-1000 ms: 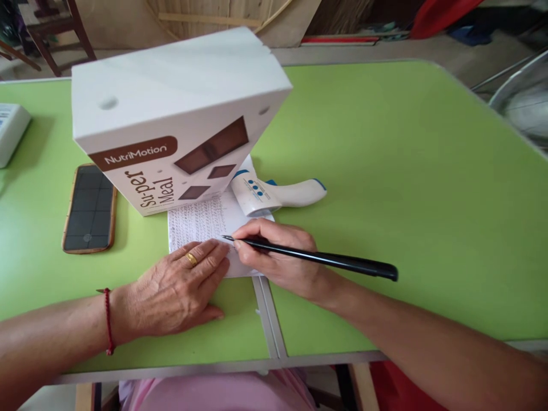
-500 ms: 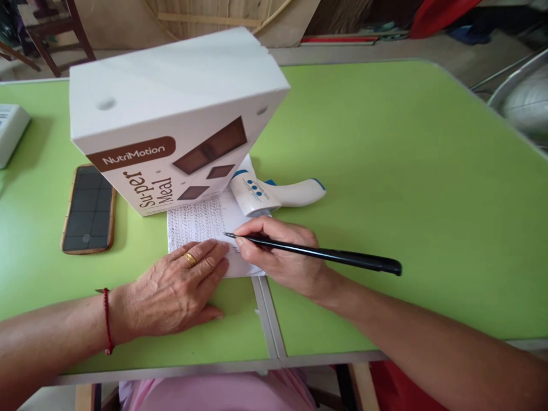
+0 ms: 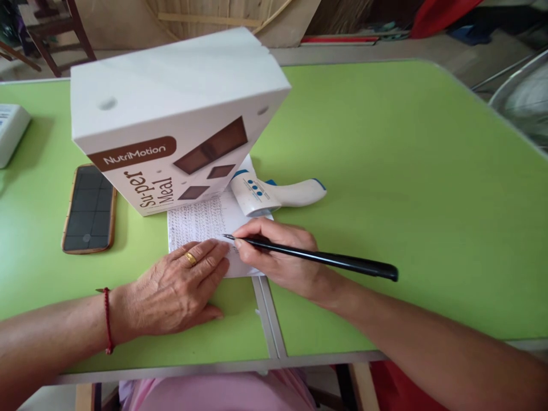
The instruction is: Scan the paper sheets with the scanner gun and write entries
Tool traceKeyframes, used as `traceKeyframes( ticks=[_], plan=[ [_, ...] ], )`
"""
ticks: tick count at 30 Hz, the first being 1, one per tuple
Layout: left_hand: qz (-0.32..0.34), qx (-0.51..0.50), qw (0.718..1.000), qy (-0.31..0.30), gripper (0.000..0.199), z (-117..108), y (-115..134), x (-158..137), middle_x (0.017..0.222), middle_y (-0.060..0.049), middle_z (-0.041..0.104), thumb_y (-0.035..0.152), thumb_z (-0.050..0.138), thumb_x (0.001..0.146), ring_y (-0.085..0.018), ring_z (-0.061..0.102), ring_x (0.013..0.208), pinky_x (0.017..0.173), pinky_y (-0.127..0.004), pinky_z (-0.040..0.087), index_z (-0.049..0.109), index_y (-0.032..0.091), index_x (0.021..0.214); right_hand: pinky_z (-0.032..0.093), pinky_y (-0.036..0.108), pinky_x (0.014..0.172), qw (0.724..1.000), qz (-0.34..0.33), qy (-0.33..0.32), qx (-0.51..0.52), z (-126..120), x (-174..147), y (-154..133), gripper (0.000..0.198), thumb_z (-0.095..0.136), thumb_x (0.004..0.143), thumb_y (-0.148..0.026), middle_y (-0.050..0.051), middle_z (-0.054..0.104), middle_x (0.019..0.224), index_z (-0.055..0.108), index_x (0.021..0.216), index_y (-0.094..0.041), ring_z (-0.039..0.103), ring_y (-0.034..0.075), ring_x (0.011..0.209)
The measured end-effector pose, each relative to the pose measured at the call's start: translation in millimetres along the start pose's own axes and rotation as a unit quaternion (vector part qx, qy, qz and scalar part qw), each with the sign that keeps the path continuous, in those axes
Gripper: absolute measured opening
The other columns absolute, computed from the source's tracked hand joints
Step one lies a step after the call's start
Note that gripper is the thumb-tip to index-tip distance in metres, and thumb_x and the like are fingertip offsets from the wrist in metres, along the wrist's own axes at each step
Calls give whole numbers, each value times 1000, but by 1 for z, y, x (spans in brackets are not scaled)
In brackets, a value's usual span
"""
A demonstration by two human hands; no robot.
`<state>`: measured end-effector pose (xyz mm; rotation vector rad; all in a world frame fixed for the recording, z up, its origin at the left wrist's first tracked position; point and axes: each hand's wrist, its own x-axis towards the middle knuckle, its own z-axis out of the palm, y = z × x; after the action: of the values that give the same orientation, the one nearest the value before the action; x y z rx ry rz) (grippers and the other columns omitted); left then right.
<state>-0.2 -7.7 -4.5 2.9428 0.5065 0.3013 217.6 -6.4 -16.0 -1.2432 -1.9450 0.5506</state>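
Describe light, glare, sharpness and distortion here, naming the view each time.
Head view: diffuse light, with a soft shadow beside the smartphone; head view: a thin gleam along the black pen; head view: large lettering on the NutriMotion box clear, but writing on the paper too fine to read; head view: the box's top looks wider than its base, probably from perspective.

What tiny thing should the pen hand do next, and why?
Perhaps the right hand should make one small mark: it holds the black pen with its tip at the paper, beside handwritten rows, while the left hand rests partly on the paper.
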Motion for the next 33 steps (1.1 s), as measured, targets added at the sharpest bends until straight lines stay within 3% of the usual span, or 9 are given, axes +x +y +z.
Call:
traceKeyframes(
  ticks=[33],
  plan=[
    [5,19,1000,19,56,-2,-1,0,134,-24,56,47,40,99,-36,54,125,101,-46,49,55,-2,123,38,20,41,999,8,32,-21,-1,2,0,11,55,78,-12,-5,62,58,58,73,-21,49,7,43]
  ],
)
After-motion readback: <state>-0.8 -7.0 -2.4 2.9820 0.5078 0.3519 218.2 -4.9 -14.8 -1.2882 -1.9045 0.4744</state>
